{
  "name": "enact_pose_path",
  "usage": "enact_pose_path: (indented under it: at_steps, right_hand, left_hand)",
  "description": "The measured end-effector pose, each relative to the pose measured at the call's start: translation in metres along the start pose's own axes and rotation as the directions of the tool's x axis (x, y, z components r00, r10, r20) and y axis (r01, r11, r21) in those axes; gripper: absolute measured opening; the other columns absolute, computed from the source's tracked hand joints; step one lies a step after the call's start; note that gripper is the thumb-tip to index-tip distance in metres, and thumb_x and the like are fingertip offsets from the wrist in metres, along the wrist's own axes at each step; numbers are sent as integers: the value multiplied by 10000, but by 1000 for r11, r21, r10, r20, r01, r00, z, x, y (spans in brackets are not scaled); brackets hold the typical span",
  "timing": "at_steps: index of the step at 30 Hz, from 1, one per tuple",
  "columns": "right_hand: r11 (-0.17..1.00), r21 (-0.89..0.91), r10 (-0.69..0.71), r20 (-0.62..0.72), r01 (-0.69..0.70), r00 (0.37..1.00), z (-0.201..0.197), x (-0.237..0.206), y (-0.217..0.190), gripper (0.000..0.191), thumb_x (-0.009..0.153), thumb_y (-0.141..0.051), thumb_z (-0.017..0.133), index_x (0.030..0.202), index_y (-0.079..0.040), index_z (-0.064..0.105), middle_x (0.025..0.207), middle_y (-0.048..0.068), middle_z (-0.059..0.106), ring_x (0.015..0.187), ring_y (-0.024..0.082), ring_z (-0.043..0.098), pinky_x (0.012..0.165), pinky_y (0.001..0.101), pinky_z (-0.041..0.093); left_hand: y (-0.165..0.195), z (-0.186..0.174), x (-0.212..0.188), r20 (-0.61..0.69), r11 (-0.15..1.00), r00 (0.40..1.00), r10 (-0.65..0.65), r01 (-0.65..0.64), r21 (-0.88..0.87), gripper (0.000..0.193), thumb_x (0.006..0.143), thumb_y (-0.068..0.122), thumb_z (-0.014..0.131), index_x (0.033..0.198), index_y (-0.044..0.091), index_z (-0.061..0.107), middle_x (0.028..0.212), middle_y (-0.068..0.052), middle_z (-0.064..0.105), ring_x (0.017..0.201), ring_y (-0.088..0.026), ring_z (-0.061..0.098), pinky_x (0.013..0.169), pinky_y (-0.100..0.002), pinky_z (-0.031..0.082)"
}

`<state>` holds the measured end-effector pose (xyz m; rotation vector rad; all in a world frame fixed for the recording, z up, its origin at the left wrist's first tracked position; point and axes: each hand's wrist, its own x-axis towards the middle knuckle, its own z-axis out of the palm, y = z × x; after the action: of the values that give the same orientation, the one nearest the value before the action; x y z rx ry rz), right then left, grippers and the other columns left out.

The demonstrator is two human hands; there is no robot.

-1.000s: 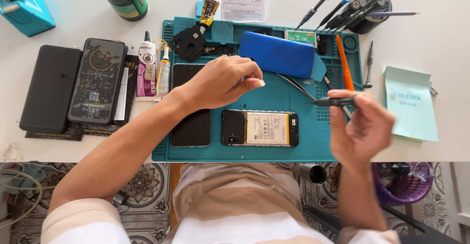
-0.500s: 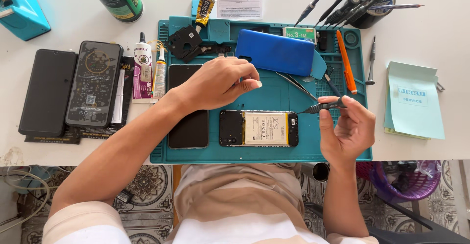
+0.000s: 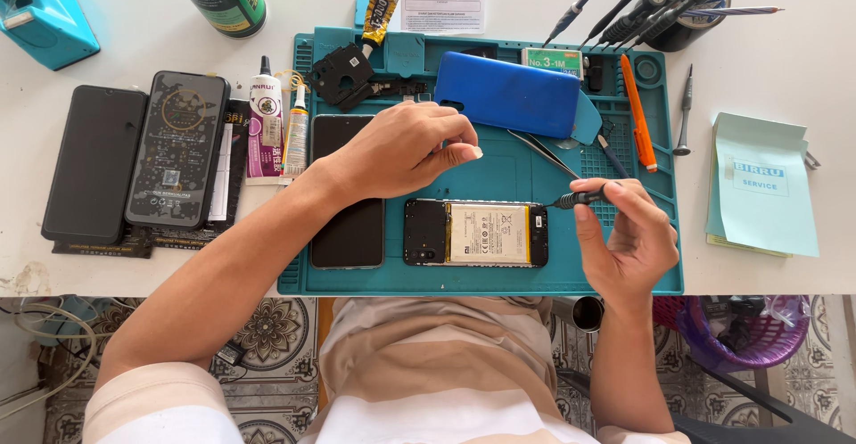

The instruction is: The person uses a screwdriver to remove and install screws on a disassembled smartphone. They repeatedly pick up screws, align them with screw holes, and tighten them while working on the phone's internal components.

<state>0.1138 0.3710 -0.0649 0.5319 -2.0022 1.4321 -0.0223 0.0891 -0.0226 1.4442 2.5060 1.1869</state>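
Teal mat (image 3: 624, 270) fills the middle of the frame, and the opened phone (image 3: 475, 233) lies on it, low and centre, back off, battery showing. My right hand (image 3: 624, 234) pinches a thin black screwdriver (image 3: 578, 199) — tip toward the phone's right end. My left hand (image 3: 406, 148) hovers above the phone — fingertips pressed together; what they hold, I cannot tell.

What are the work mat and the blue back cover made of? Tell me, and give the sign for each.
Work mat: looks like soft silicone or rubber, matte teal; moulded compartments and ridges along its top edge suggest it.
Blue back cover: probably plastic, smooth with a slight sheen; light spreads evenly over it. It could be coated metal; the picture does not settle that.
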Motion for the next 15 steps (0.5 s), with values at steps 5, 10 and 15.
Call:
enact_pose_path:
  at_steps: [5,10,15]
  right_hand:
    - [985,-174,-11,-32,5,999,-2,4,-5,438,873,63,793,1265,-59,641,1054,172,669,960,240,636,844,313,523]
    - [987,-155,-35,3,35,999,-2,7,-5,443,962,14,814,1349,-103,633,1132,127,703,1017,194,652,869,269,537]
    - [974,-210,-88,5,87,996,0,9,-7,474,877,-19,812,1300,-97,611,1168,173,640,1038,235,626,913,325,534]
  left_hand:
    - [-1,1,0,1,1000,1000,1,-1,9,313,1061,348,589,972,64,688,900,-79,712,856,-289,683,776,-432,511]
    - [-1,0,-1,3,1000,1000,2,-2,5,310,1060,345,591,971,64,685,900,-79,710,861,-291,682,775,-432,510]
    - [-1,1,-2,0,1000,1000,8,-8,11,325,1064,359,582,975,63,685,907,-81,712,866,-296,681,776,-433,509]
